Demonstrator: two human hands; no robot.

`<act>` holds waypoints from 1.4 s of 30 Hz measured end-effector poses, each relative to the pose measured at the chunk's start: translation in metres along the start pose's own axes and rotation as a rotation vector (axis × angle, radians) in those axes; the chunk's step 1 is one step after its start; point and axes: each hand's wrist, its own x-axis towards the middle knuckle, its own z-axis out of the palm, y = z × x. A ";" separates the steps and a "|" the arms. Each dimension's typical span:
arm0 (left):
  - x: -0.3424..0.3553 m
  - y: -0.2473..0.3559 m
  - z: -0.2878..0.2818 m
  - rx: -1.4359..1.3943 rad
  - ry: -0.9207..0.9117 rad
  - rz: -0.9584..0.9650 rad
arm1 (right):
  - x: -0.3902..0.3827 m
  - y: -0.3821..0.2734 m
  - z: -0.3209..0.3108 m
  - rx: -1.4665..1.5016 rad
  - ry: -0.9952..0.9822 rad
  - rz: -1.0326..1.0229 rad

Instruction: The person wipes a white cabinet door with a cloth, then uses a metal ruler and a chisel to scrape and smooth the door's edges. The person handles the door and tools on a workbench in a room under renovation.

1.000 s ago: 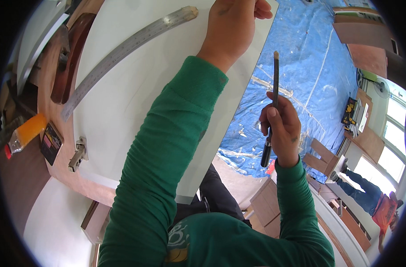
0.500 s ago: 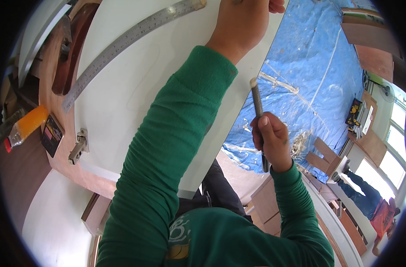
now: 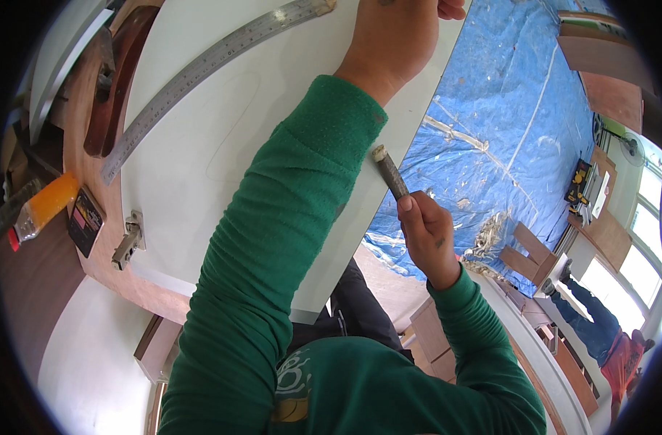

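Note:
A white panel (image 3: 193,188) lies under my left arm. My left hand (image 3: 397,40) is over its far right part; most of the fingers are cut off by the top edge, and what they hold, if anything, is hidden. My right hand (image 3: 430,233) is closed round a dark rod (image 3: 391,174) with a pale, worn blunt end. The rod slants up and left, its pale end over the panel's right edge. A steel ruler (image 3: 193,81) lies across the panel's far left. A metal cabinet hinge (image 3: 130,241) is fixed at the panel's left edge.
At the left are a reddish-brown wooden hand plane (image 3: 117,83), an orange glue bottle (image 3: 49,203) with a red cap and a dark flat packet (image 3: 85,222). A blue tarp (image 3: 505,123) covers the floor at right. Another person (image 3: 610,337) stands beyond, near wooden boxes (image 3: 528,254).
My right hand has moved left and slightly down, and the rod now tilts further left, its pale end closer to my left sleeve. My left hand has barely moved.

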 end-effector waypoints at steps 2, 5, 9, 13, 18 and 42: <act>0.000 -0.001 0.000 0.002 0.001 0.002 | 0.001 -0.002 0.002 -0.016 0.030 -0.019; 0.001 -0.001 -0.001 0.019 0.011 -0.007 | 0.002 -0.006 0.003 -0.029 0.044 0.002; 0.002 0.001 -0.004 0.056 0.025 -0.016 | -0.016 -0.007 0.007 -0.014 0.065 0.033; 0.002 0.003 -0.003 0.041 0.048 -0.040 | -0.023 -0.005 0.004 -0.114 0.072 0.013; 0.003 0.004 -0.006 0.028 0.045 -0.045 | 0.027 -0.023 0.003 0.108 0.122 0.109; 0.009 0.005 -0.012 -0.330 0.112 -0.178 | 0.011 -0.024 -0.005 0.072 0.129 0.221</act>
